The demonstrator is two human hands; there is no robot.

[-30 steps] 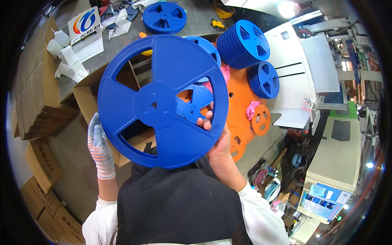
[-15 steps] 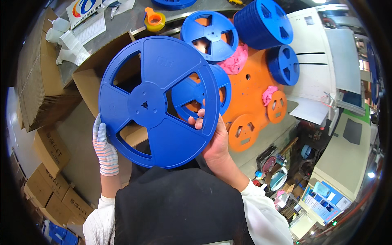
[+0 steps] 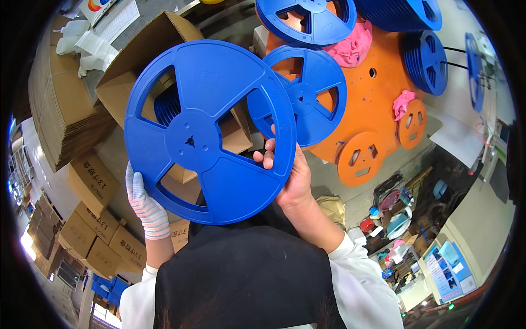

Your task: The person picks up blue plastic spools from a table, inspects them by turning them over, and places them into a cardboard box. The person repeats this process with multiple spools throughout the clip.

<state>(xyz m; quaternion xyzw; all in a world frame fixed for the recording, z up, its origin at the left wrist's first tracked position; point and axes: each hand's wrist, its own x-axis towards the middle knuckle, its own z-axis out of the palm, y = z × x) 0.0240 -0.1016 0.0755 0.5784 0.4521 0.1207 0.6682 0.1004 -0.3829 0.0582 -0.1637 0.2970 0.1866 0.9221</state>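
A large blue plastic reel (image 3: pixel 235 192) with three openings and a small keyed hub hole is held up in front of me, its flat face turned my way. My left hand (image 3: pixel 146 205), in a striped white glove, grips the reel's left rim, fingers partly behind it. My bare right hand (image 3: pixel 290 178) holds the right rim, its fingertips showing through the reel's right opening. Behind the reel stands an open cardboard box (image 3: pixel 123 68); through the upper left opening several stacked blue reels (image 3: pixel 166 105) show inside it. Another blue reel (image 3: pixel 323 120) sits beyond my right hand.
An orange round table (image 3: pixel 378 104) carries more blue reel stacks (image 3: pixel 424 63) and pink cloths (image 3: pixel 350 46). Flattened cardboard (image 3: pixel 60 109) stands at the left, with closed cartons (image 3: pixel 98 233) on the floor. A cluttered bench (image 3: pixel 397 219) lies to the right.
My view has swung left, so the orange table and its reels shift right and up. Both hands still hold the reel, and the stack in the box now shows through its opening.
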